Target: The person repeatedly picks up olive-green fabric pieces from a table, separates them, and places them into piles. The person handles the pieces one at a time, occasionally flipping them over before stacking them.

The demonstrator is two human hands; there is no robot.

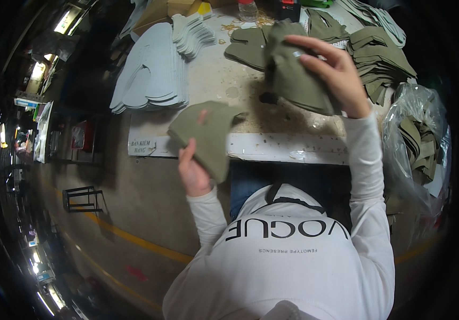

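Note:
In the head view, my left hand (193, 169) is closed on an olive cut fabric piece (208, 133), held up over the front edge of the table (229, 85). Its thumb lies on the near face, and a fingertip shows through a gap in the cloth. My right hand (338, 72) grips a thicker olive fabric bundle (293, 82) above the table, fingers spread across its top. A small white tag is on that bundle. Behind it lies an olive fabric stack (244, 49), partly covered by the bundle. The two held pieces are apart.
Light grey cut pieces (147, 69) are stacked at the left, beside smaller curved grey pieces (193, 34). More olive stacks (381, 56) lie at the right. A clear plastic bag (408, 104) of olive pieces hangs by the right edge. Far back stands a bottle (248, 10). A stool (83, 199) is on the floor.

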